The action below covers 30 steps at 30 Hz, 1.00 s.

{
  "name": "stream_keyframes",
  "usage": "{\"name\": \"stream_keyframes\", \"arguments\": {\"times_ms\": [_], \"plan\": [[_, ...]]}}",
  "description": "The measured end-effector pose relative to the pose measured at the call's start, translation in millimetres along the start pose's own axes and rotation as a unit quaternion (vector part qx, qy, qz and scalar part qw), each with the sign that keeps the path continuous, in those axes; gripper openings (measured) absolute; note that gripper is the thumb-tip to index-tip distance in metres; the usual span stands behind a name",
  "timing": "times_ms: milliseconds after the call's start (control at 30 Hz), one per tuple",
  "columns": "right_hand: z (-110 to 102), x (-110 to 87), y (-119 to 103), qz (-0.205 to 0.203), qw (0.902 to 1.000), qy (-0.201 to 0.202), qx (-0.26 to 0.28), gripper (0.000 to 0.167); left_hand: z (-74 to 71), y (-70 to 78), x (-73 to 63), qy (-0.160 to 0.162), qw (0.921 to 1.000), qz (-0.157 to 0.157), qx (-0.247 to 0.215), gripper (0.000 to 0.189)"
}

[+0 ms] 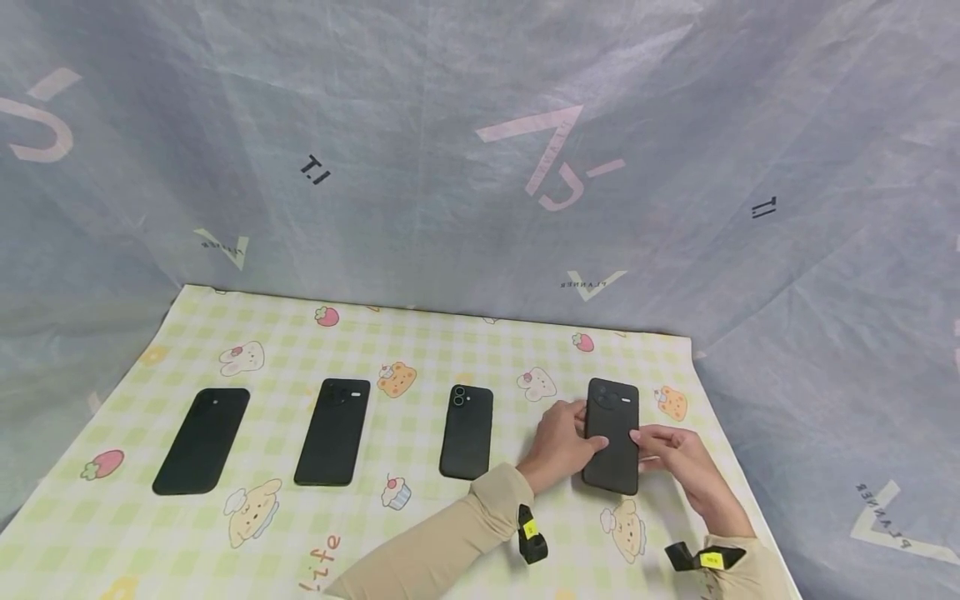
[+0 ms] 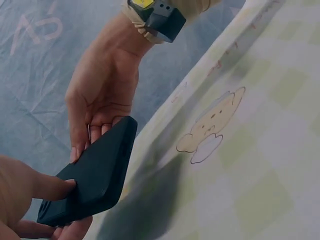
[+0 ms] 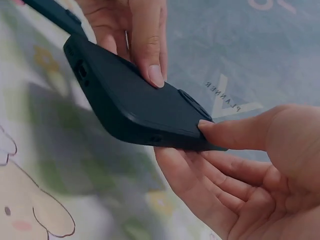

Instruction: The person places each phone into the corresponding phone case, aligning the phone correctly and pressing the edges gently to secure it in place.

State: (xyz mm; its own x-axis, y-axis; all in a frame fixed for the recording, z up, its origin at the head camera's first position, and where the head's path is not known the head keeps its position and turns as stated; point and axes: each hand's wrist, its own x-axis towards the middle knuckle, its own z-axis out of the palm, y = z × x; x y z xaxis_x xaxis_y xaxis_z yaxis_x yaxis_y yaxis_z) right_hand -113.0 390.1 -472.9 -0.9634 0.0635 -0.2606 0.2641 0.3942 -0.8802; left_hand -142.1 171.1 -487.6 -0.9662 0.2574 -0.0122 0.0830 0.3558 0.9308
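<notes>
A black smartphone in a dark case (image 1: 613, 454) is held between both hands over the right part of the table, its camera side up. My left hand (image 1: 558, 443) grips its left edge, thumb on the back and fingers beneath. At the opposite edge my right hand (image 1: 686, 468) pinches it, the thumb near the rim. The right wrist view shows the phone (image 3: 145, 107) tilted and raised off the cloth, with a port on its short end. A shadow falls under the phone (image 2: 97, 172) in the left wrist view.
Three more black phones lie camera side up in a row to the left: one at far left (image 1: 201, 442), a second (image 1: 332, 433), and a smaller one (image 1: 467, 433). A green-checked cartoon cloth (image 1: 405, 333) covers the table. Grey printed fabric (image 1: 420, 167) hangs behind.
</notes>
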Motion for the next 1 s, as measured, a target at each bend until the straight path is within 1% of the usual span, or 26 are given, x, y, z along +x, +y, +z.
{"name": "stream_keyframes", "arguments": {"times_ms": [133,233,333,433,600,733,900,1000], "plan": [[6.0,1.7,0.9,-0.001,0.9999,0.013,-0.007,0.042,1.7,-3.3,-1.2,0.005,0.9996,-0.002,0.029,0.063],[10.6,3.3,1.9,-0.004,0.9997,0.017,-0.019,0.043,2.9,-6.9,-1.2,0.010,0.9990,-0.001,0.044,0.058],[15.2,4.9,2.6,-0.008,0.9992,0.021,-0.032,0.044,4.3,-10.7,-1.5,0.013,0.9979,0.002,0.063,0.047],[19.1,6.5,3.5,-0.011,0.9988,0.025,-0.041,0.043,5.2,-13.9,-2.6,0.016,0.9959,0.005,0.089,0.047],[23.6,6.8,5.1,-0.012,0.9987,0.021,-0.045,0.044,6.4,-17.3,-4.5,0.012,0.9917,0.002,0.128,0.060],[26.3,6.2,5.2,-0.021,0.9982,0.021,-0.052,0.043,6.8,-17.9,-4.8,0.008,0.9901,-0.002,0.140,0.065],[29.7,7.0,7.0,-0.017,0.9979,0.024,-0.058,0.038,7.3,-18.4,-5.4,-0.007,0.9872,-0.013,0.159,0.073],[31.6,8.1,8.2,-0.017,0.9976,0.026,-0.062,0.037,7.4,-19.2,-5.7,-0.012,0.9847,-0.015,0.173,0.075]]}}
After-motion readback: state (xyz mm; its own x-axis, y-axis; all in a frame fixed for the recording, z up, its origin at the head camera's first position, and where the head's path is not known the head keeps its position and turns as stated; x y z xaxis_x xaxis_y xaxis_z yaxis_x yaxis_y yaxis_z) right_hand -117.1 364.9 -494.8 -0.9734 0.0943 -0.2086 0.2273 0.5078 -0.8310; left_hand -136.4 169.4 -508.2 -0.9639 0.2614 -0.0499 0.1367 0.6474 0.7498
